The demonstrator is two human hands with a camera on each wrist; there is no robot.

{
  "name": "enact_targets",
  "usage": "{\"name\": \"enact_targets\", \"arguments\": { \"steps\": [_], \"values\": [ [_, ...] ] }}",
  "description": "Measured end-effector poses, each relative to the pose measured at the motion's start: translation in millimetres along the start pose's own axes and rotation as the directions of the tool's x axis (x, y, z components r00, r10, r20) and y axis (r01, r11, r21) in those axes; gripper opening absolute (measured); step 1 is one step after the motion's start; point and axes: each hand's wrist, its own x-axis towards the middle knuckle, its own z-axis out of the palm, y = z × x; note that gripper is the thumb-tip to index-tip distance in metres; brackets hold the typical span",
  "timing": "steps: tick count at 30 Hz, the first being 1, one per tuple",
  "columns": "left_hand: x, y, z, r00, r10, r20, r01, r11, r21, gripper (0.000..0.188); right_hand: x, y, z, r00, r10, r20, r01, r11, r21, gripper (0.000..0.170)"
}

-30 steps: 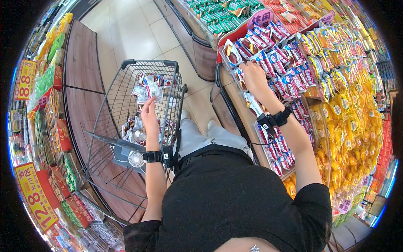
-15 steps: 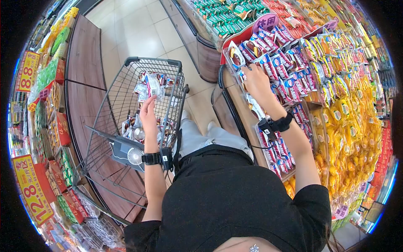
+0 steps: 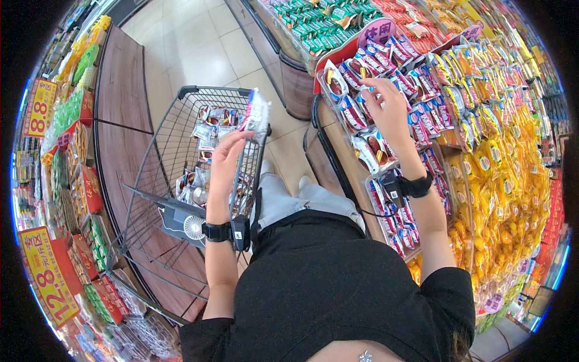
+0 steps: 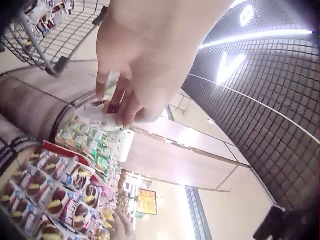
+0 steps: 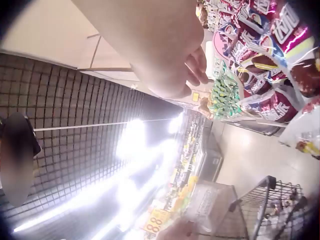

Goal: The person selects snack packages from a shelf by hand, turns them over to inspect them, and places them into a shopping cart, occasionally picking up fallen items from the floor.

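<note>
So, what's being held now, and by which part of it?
The left hand holds a snack packet by its lower end in the head view; the right hand shows nothing held.

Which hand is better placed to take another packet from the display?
Probably the right hand: it's over the displayed packets with nothing visible in its grip, while the left hand holds a packet near the cart.

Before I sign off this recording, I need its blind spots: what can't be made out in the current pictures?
- Packet in the left hand: head view, print blurred, held end hidden by the hand.
- Whatever lies directly beneath the right hand: head view, hidden by that hand.
- Cart: left wrist view, cut off by the top edge.
- Sign reading 12.8: head view, finest print too small.
</note>
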Motion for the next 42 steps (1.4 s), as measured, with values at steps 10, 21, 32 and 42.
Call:
{"name": "enact_targets", "arguments": {
  "steps": [10, 21, 32, 42],
  "values": [
    [19, 33, 55, 0.852, 0.206, 0.481, 0.147, 0.789, -0.597, 0.032, -22, -5, -19, 0.914, 0.103, 0.393, -0.329, 0.754, 0.569, 0.042],
    [33, 59, 96, 0.679, 0.169, 0.714, -0.263, 0.964, 0.023, 0.022, -35, -5, -37, 0.892, 0.139, 0.430, -0.441, 0.474, 0.762, 0.035],
    [37, 46, 113, 0.680, 0.160, 0.716, -0.248, 0.969, 0.019, 0.028, -46, -2, -48, 0.951, 0.229, 0.206, -0.308, 0.679, 0.666, 0.064],
    [43, 31, 106, 0.753, 0.124, 0.647, -0.123, 0.991, -0.047, 0.035, -19, 3, -56, 0.967, 0.200, 0.158, -0.253, 0.677, 0.692, 0.059]
  ]
}}
